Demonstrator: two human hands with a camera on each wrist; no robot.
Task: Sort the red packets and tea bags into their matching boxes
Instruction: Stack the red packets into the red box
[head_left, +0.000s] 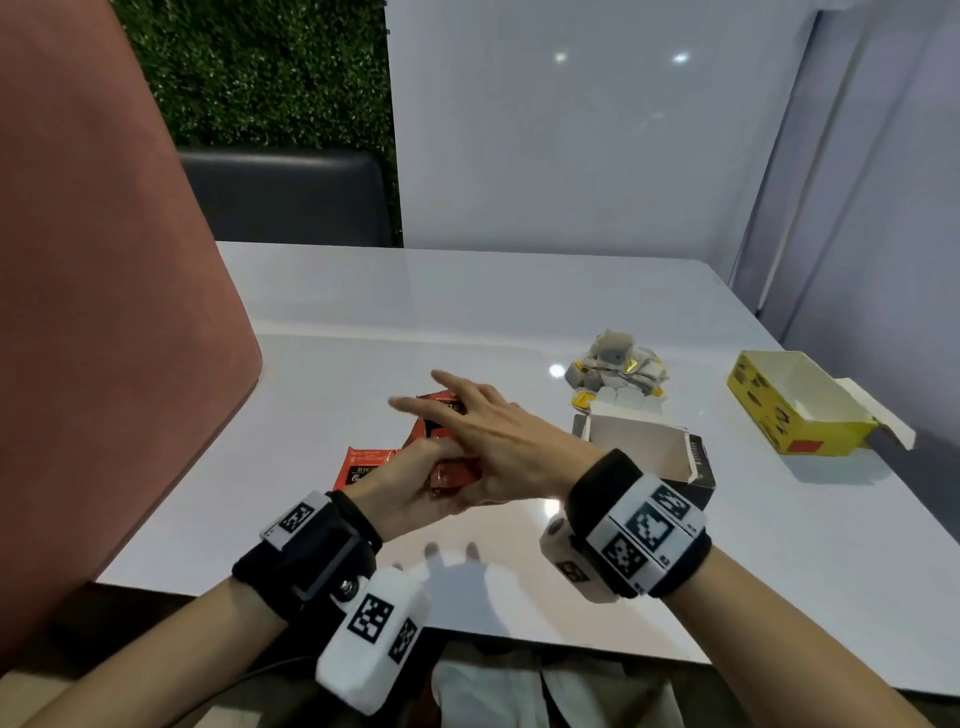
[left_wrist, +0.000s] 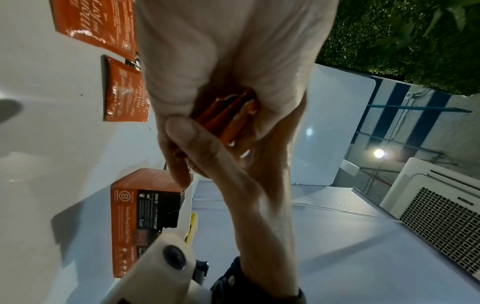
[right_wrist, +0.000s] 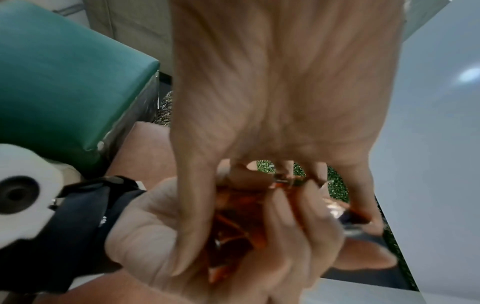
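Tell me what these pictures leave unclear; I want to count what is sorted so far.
- Red packets held in the left hand: the count is hidden by the right hand in the head view and blurred in the right wrist view.
- Red box: its inside is screened by its flap and the right wrist.
- Tea bags: too small and heaped to count.
- Yellow box: the near part of its floor is hidden by its wall.

Beyond the fingers (head_left: 415, 402) the table (head_left: 415, 312) lies open. Loose red packets (head_left: 363, 465) lie under them; right of them stand the red box (head_left: 644, 447) and tea bags (head_left: 618, 369).
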